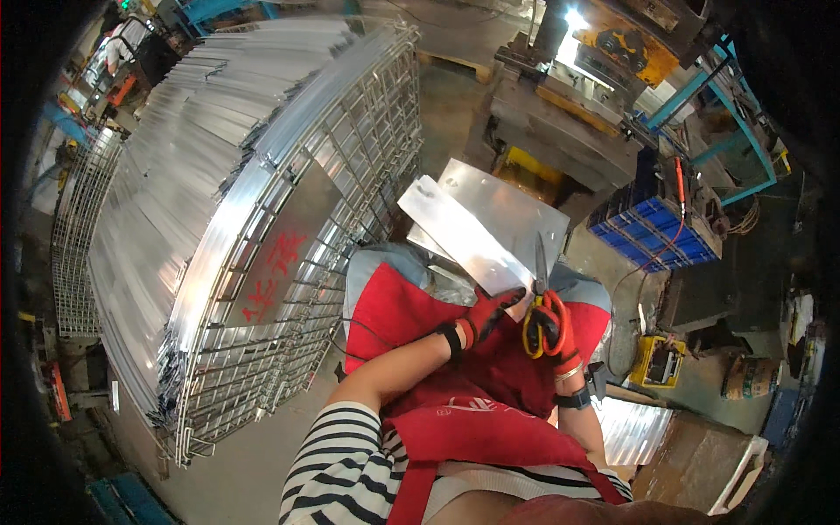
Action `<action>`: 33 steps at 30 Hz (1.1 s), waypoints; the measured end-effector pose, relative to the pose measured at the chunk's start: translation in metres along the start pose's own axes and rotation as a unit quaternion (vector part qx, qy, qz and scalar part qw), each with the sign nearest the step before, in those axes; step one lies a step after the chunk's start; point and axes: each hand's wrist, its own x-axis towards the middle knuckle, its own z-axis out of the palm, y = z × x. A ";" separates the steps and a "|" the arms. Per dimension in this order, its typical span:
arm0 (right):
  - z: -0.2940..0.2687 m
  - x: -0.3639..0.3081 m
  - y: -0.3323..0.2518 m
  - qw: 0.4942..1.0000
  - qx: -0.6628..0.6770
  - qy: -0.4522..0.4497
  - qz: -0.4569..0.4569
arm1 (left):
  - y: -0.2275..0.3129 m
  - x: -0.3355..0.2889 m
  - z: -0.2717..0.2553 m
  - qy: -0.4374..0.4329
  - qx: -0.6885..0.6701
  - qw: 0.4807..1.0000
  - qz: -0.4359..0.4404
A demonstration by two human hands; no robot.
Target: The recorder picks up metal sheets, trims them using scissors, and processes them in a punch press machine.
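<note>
My left hand, in a red and black glove, is closed on the near end of a long, shiny metal strip that slants up and to the left above my lap. In my right hand, also gloved, is a pair of scissors with red and yellow handles. Their blades point away from me, beside the strip's right edge. Beneath the strip lies a wider flat metal plate. Whether the blades touch the metal I cannot tell.
A large wire cage packed with metal strips stands on the left. Ahead to the right is a machine with a bright lamp. A blue crate and a yellow basket stand on the right.
</note>
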 end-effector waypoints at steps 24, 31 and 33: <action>0.004 -0.044 -0.085 0.897 0.279 -0.207 0.274 | 0.050 -0.059 -0.067 0.081 0.058 0.995 -0.007; 0.016 -0.047 -0.037 0.901 0.284 -0.204 0.257 | 0.056 -0.065 -0.061 0.096 0.090 0.991 -0.024; 0.022 -0.033 -0.049 0.905 0.272 -0.232 0.231 | 0.058 -0.066 -0.060 0.085 0.057 0.994 -0.034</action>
